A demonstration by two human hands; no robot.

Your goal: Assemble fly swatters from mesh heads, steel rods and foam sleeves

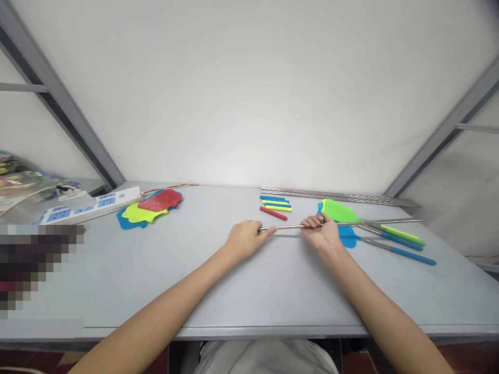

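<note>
A thin shiny metal rod (287,227) lies level across both hands, just above the table, its right end reaching past the fly swatters. My left hand (244,240) is closed on the rod's left end, thumb laid along it. With the palm turned up, my right hand (323,234) curls its fingers around the rod further right. Beside and behind that hand are a green fly swatter head (340,211) and a blue fly swatter head (348,237), the blue one partly hidden. Behind the rod lies a small group of blue and yellow handle sleeves (276,203) and one red handle sleeve (273,213).
A bundle of metal rods (335,195) runs along the back edge of the table (249,296). Loose red, yellow and blue swatter heads (160,200) are piled at the left, near a white power strip (93,205). Blue and green swatter handles (413,255) point right.
</note>
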